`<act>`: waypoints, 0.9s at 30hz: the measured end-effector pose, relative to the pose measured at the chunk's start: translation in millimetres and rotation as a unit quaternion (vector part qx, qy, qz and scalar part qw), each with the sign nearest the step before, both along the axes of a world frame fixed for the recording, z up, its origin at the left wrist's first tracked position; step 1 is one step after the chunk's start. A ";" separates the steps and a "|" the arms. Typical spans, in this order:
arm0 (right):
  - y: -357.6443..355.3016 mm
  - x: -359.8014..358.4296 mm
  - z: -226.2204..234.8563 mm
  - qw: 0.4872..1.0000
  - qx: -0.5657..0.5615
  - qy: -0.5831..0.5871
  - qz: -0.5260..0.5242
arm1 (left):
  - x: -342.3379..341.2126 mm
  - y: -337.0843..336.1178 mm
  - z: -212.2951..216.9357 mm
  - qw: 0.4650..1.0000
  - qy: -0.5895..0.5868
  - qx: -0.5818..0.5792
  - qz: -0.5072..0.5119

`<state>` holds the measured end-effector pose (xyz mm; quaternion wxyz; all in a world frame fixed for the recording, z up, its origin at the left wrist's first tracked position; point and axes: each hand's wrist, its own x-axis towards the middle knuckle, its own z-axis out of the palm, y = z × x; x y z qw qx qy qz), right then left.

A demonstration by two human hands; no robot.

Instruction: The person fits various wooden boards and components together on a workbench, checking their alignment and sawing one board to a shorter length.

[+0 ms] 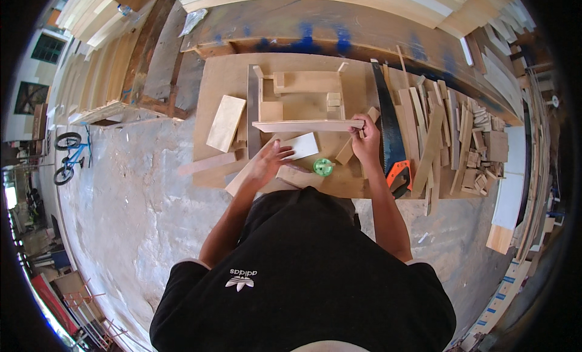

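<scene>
A small wooden frame [309, 82] with posts and little blocks in it stands on a brown board [209, 73]. Along its near side runs a narrow wooden strip [309, 126], whose right end my right hand [365, 140] pinches between thumb and fingers. My left hand [267, 164] hovers short of the strip, fingers apart and holding nothing. Beside its fingertips lies a white rectangular piece [302, 146]; whether they touch, I cannot tell. Between my hands sits a round green container [323, 167], its contents too small to make out.
A handsaw [390, 121] with an orange handle [399, 177] lies right of my right hand. Beyond it are piled wood offcuts [433, 127]. A pale wood block [225, 123] lies at the left. Behind stands a paint-stained bench [273, 27]; a blue bicycle [73, 158] is far left.
</scene>
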<state>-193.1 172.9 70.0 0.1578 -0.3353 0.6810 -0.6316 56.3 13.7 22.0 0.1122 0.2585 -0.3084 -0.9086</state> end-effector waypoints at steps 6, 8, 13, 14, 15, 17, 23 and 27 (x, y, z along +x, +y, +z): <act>0.7 12.9 -2.8 0.999 0.031 0.012 0.009 | -52.9 11.9 30.7 0.981 0.003 0.148 0.125; 0.8 20.6 1.7 0.999 0.039 0.004 0.012 | -56.4 4.2 19.1 0.984 -0.015 0.125 0.127; 6.4 34.2 -12.0 0.994 0.038 0.033 -0.092 | -69.1 5.2 9.1 0.974 -0.041 0.129 0.184; 7.1 38.1 -19.7 0.992 0.039 0.008 -0.122 | -69.4 5.2 7.1 0.971 -0.054 0.131 0.192; 9.2 41.6 -30.3 0.987 0.041 -0.016 -0.152 | -69.6 5.6 5.6 0.968 -0.067 0.135 0.199; 14.6 47.2 -44.0 0.981 0.034 -0.083 -0.172 | -69.7 4.9 1.6 0.967 -0.077 0.134 0.202; 13.2 66.8 -50.2 0.951 0.060 -0.274 -0.130 | -64.5 -5.4 -13.4 0.975 -0.081 0.099 0.182; 13.2 64.2 -62.2 0.952 0.043 -0.281 -0.117 | -68.9 -7.2 -12.3 0.985 -0.058 0.078 0.141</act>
